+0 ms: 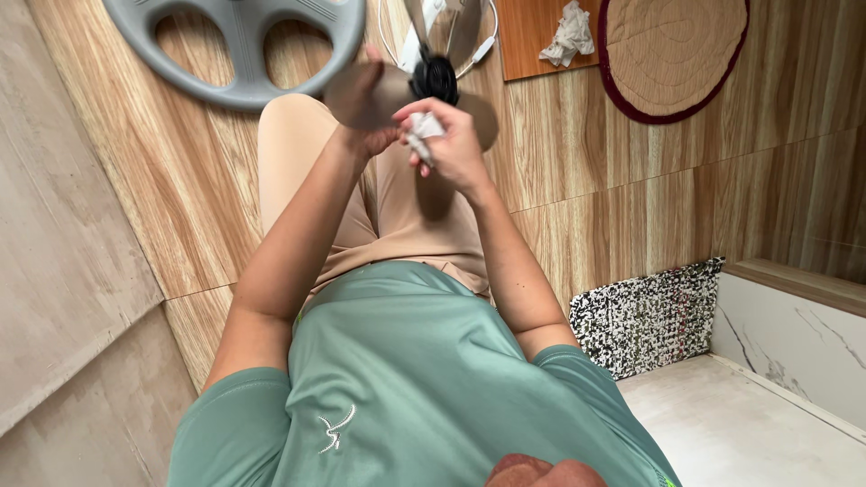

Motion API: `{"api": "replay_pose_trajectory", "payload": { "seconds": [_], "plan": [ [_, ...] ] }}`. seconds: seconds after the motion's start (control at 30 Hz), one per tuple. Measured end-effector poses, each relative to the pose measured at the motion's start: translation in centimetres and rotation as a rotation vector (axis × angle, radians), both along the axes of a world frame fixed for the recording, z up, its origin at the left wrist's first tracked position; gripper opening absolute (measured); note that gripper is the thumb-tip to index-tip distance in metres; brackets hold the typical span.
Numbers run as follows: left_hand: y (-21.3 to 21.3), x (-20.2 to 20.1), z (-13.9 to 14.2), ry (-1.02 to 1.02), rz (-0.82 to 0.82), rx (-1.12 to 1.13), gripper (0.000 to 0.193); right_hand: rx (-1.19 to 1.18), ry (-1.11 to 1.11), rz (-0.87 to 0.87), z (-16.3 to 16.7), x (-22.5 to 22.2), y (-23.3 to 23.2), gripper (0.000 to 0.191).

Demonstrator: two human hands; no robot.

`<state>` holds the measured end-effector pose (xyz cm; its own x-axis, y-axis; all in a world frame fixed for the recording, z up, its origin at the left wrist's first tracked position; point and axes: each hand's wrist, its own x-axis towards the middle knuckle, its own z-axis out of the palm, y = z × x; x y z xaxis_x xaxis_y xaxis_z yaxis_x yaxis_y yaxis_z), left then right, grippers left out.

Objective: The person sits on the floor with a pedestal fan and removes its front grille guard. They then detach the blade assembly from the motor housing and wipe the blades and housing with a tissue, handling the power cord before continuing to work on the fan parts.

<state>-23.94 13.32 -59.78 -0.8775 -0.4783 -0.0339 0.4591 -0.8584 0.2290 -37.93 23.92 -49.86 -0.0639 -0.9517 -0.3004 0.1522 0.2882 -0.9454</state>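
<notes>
I look down my green shirt and beige trousers at a fan part with a black hub and tan blades, held out over my knees. My left hand grips the left blade beside the hub. My right hand is closed on a small white crumpled cloth and presses it against the blade just below the hub. A silvery blade or guard piece rises behind the hub.
A grey round fan guard ring lies on the wood-pattern floor at top left. A crumpled white tissue sits on a brown board beside a round woven mat. A black-and-white speckled mat and a marble step are at right.
</notes>
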Motion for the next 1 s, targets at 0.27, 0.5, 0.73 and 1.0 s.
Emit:
{"api": "replay_pose_trajectory", "payload": {
  "seconds": [0.27,0.5,0.73,1.0],
  "plan": [
    [-0.5,-1.2,1.7,-0.596,-0.006,0.089,0.111,-0.146,0.334,-0.397,-4.5,-4.5,-4.7,0.015],
    [-3.7,-2.7,3.7,-0.621,0.329,-0.242,0.112,-0.341,0.736,-0.234,-6.0,-0.8,-5.8,0.046],
    [-4.7,-1.9,4.4,-0.411,0.315,-0.061,0.115,-0.204,0.551,-0.458,-4.0,-3.3,-7.7,0.028],
    [-5.6,-3.8,4.0,-0.262,0.251,0.145,0.056,-0.473,0.951,-0.29,-4.9,-0.3,-9.0,0.022]
  ]
}}
